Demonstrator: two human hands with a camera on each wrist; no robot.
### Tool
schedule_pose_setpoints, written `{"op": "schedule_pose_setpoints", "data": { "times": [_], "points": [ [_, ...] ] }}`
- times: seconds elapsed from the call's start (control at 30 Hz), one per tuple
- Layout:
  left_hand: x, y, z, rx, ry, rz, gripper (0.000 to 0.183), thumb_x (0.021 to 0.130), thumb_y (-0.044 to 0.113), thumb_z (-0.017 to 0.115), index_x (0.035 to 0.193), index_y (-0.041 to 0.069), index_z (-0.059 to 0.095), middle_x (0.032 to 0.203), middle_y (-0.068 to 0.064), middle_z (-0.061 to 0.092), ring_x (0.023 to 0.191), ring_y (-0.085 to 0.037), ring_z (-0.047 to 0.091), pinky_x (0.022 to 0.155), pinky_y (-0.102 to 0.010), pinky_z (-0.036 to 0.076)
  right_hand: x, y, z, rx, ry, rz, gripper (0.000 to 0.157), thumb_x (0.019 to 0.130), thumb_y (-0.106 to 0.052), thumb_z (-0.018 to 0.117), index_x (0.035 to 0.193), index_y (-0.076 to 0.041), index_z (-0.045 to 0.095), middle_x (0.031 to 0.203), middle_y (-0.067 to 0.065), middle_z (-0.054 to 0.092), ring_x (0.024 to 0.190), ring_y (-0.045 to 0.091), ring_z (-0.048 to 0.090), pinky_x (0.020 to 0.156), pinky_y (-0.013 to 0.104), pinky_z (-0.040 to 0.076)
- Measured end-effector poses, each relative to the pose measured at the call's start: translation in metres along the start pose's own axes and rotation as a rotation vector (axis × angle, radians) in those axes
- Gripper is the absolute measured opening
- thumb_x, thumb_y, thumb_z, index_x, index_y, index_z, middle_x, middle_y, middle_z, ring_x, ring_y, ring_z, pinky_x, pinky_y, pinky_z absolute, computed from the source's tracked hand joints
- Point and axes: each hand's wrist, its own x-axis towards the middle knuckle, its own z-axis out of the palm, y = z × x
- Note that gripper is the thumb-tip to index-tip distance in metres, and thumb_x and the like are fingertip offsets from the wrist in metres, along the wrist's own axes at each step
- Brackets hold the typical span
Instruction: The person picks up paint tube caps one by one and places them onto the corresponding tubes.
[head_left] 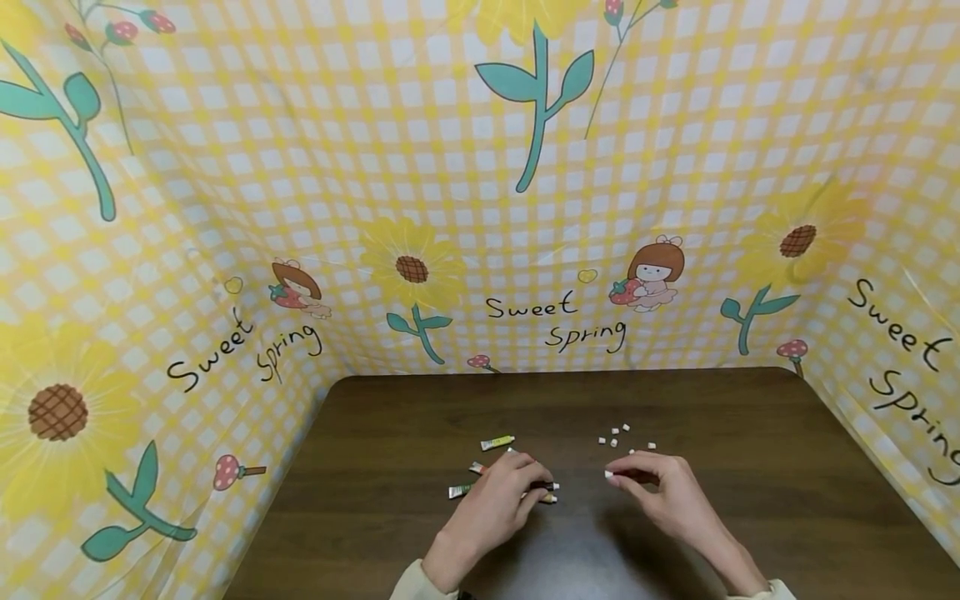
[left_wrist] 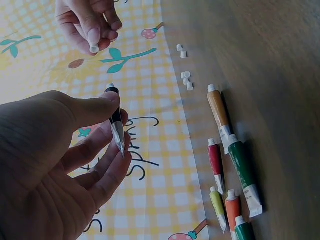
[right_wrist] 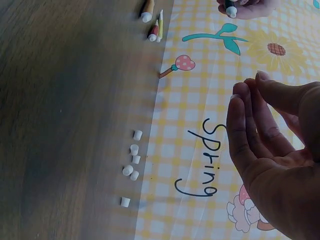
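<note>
My left hand [head_left: 501, 498] pinches a small black paint tube [left_wrist: 116, 117] between thumb and fingers, its white neck end pointing away from the palm. Held in the thumb and fingertips of my right hand [head_left: 671, 493] is a small white cap [left_wrist: 94, 48], apart from the tube and to its right. Below and around the left hand lie more paint tubes: a tan one [left_wrist: 218, 110], a red one [left_wrist: 215, 162], a dark green one [left_wrist: 244, 172] and an orange one [left_wrist: 232, 210]. The left hand partly hides them in the head view.
Several loose white caps [right_wrist: 134, 149] lie scattered on the dark wooden table [head_left: 375, 533], beyond the right hand. A yellow tube [head_left: 497, 443] lies farther back, left of the caps. Checked yellow cloth [head_left: 450, 192] with printed flowers stands around the table's back and sides.
</note>
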Motion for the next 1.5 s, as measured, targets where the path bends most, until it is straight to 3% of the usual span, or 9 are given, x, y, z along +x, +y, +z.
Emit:
{"op": "schedule_pose_setpoints", "data": {
  "times": [0.47,1.5],
  "points": [
    [0.003,0.005,-0.002,-0.019,-0.014,-0.007,0.011,0.103,0.019,0.072,0.113,0.019,0.078,0.110,0.008,0.073,0.103,-0.011,0.066,0.090,-0.023,0.055,0.000,-0.003,0.008,0.013,0.006,-0.049,0.025,0.085,0.004,0.086,0.099,-0.016,0.083,0.090,-0.001,0.080,0.081,0.004,0.073,0.077,0.012,0.057],
    [0.010,0.014,-0.002,-0.005,0.020,0.055,0.011,0.102,0.018,0.074,0.112,0.017,0.079,0.109,0.007,0.074,0.099,-0.011,0.066,0.090,-0.025,0.055,0.001,-0.011,0.019,0.031,-0.044,-0.068,0.021,0.090,0.000,0.083,0.100,-0.019,0.082,0.094,-0.003,0.080,0.083,0.006,0.074,0.071,0.022,0.061]
  ]
}}
